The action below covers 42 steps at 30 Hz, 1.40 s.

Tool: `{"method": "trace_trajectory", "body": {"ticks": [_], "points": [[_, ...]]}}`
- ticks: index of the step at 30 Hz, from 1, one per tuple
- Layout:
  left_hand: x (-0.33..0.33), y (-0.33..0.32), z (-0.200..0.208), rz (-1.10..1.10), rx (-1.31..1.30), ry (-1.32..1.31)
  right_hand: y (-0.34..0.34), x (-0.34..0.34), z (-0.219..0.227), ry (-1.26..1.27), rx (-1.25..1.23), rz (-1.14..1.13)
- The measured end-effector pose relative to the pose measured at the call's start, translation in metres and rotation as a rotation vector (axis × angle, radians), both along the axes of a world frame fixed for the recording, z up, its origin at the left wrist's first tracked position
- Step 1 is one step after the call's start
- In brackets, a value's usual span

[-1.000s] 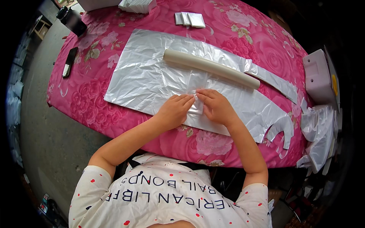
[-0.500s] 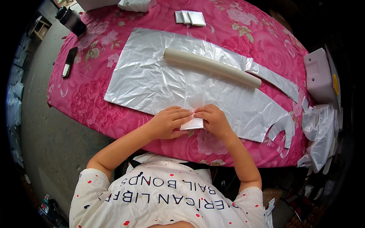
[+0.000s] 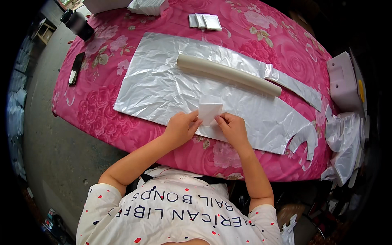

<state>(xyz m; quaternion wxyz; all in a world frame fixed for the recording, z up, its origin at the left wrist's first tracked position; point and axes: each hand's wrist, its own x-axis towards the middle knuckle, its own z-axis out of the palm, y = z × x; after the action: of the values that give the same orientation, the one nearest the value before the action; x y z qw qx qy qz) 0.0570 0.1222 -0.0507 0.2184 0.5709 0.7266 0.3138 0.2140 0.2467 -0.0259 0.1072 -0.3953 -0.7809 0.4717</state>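
A small folded square of thin whitish plastic (image 3: pixel 210 111) is held up between both hands, above the near edge of a flat plastic bag stack (image 3: pixel 153 81). Thumb and fingers of my left hand (image 3: pixel 180 127) pinch its lower left edge. At its lower right corner, my right hand (image 3: pixel 234 128) grips it the same way. The silvery, creased bags beneath spread wide, with handle loops at their right end. Across them lies a long beige tube (image 3: pixel 228 74), beyond my hands.
Several folded flat packets (image 3: pixel 212 22) lie at the far side of the pink flowered tablecloth (image 3: pixel 102 110). A phone (image 3: pixel 76 68) and a dark bottle (image 3: pixel 77 25) are at the left. A pale box (image 3: pixel 342 81) and loose clear plastic (image 3: pixel 343 139) border the right edge.
The folded plastic has risen from the table's near edge and now shows its square face. Both hands shifted from on top of it to its lower sides.
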Motion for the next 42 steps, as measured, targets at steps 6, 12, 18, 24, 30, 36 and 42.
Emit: {"method": "trace_trajectory", "body": {"ticks": [6,12,18,24,30,36,42], "points": [[-0.001,0.022,0.008,0.237,-0.076,-0.178,0.019,-0.018,0.001,-0.187,-0.166,-0.051],[-0.003,0.029,0.022,0.234,-0.14,-0.117,0.027,-0.025,0.006,-0.289,-0.225,-0.036],[0.019,0.037,0.004,-0.145,0.107,0.423,0.028,-0.026,0.001,-0.304,-0.175,-0.006],[0.02,0.037,-0.014,-0.121,0.053,0.409,0.021,-0.028,0.01,-0.339,-0.123,-0.02],[0.021,0.037,-0.015,-0.115,0.055,0.412,-0.005,-0.022,0.012,-0.285,0.172,-0.071],[0.02,0.033,-0.015,-0.063,0.133,0.417,-0.006,-0.012,0.015,-0.444,0.376,-0.078],[0.0,-0.013,-0.001,0.153,0.289,-0.1,0.006,-0.005,0.013,-0.275,0.621,0.093]]}}
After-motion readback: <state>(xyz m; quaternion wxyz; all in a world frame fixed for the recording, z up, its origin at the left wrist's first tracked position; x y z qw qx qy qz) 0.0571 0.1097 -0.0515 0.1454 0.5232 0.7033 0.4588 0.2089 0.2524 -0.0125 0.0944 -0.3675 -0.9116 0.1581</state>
